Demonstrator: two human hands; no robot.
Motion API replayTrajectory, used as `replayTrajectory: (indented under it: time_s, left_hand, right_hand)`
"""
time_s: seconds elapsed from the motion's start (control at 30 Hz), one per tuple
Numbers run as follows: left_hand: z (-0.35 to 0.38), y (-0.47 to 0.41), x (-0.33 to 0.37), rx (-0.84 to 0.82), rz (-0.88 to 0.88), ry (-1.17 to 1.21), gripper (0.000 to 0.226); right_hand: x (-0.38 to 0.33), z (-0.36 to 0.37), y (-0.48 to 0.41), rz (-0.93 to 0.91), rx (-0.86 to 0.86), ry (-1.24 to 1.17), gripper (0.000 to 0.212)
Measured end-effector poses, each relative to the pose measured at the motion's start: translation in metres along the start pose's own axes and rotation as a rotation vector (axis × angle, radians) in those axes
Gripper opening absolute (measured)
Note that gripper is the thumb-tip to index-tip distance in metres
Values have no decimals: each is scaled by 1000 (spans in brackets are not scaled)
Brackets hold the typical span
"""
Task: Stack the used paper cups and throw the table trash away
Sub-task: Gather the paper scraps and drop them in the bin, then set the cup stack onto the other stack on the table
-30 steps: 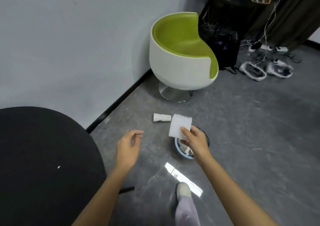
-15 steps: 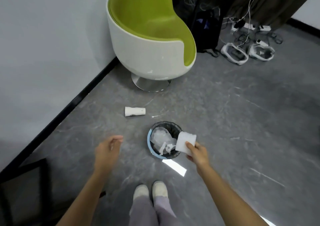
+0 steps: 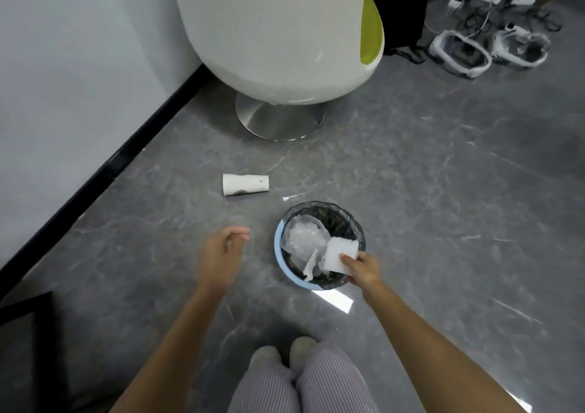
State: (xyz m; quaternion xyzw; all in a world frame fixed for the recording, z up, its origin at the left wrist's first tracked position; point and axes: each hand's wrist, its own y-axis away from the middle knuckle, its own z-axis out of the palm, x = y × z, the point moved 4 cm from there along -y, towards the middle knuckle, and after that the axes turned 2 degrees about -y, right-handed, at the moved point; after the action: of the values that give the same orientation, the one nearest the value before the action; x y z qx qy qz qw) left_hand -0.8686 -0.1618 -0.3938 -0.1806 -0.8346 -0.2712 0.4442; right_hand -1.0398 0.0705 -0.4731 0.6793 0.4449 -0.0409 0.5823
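Observation:
A small round trash bin [image 3: 279, 251] with a light blue rim and a black liner stands on the grey floor in front of my feet. Crumpled clear plastic [image 3: 304, 239] and a white scrap lie inside it. My right hand [image 3: 364, 270] pinches a white folded tissue [image 3: 340, 254] just above the bin's near right rim. My left hand [image 3: 223, 251] hovers left of the bin, fingers loosely curled, holding nothing. A stack of white paper cups [image 3: 245, 184] lies on its side on the floor beyond the bin, to the left.
A white and green tub chair [image 3: 285, 39] on a metal disc base [image 3: 280, 120] stands behind the bin. The wall with its black skirting [image 3: 104, 172] runs along the left. Cables and two white devices [image 3: 462, 53] lie at the far right. A black table leg [image 3: 22, 314] is at lower left.
I have stepped closer and bent down; the bin now sits right before my feet. My right hand has lowered the tissue to the bin's rim. The left hand stays empty.

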Motion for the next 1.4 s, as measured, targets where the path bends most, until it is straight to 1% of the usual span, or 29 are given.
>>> replayTrajectory:
  time_s: [0.1, 0.23, 0.3, 0.4, 0.53, 0.67, 0.7, 0.77, 0.8, 0.87, 0.93, 1.0, 1.23, 1.3, 1.4]
  left_hand:
    - [14, -12, -27, 0, 1, 17, 18]
    - [21, -25, -57, 17, -17, 61, 31]
    - [21, -28, -65, 31, -28, 86, 36]
    - [15, -27, -65, 48, -28, 94, 31]
    - [6, -25, -54, 60, -39, 106, 34]
    - [-1, -34, -53, 76, -82, 116, 32]
    - [-4, -38, -55, 85, -86, 120, 29]
    - [-6, -50, -62, 103, -74, 129, 16]
    - [-6, -59, -70, 104, -66, 130, 13]
    - [-2, -80, -86, 96, -67, 132, 14]
    - [4, -102, -105, 100, -93, 146, 9]
    - [12, -130, -129, 115, -106, 147, 9]
    - [49, -253, -219, 174, -173, -2, 18]
    - [58, -287, -243, 202, -209, 5, 21]
    - [76, -328, -278, 226, -258, 92, 27]
  right_hand:
    - [23, 13, -35, -13, 6, 121, 33]
    - [34, 21, -58, -39, 24, 150, 35]
    - [30, 22, -59, -47, 46, 105, 38]
    - [21, 19, -55, -42, 77, 24, 43]
    - [-2, 17, -39, -72, 46, 0, 31]
    - [-34, 33, -21, -155, -67, -46, 20]
    - [-42, 39, -18, -172, -97, -64, 17]
    - [-56, 53, -14, -214, -148, -81, 13]
    - [-61, 62, -16, -233, -169, -86, 12]
    - [-68, 81, -24, -258, -207, -93, 10]
    - [-71, 102, -36, -277, -244, -100, 8]
    - [-71, 121, -49, -311, -282, -97, 7]
    - [-66, 170, -104, -435, -355, -124, 11]
    - [-62, 180, -123, -465, -362, -117, 11]
    - [-60, 189, -148, -489, -364, -119, 13]
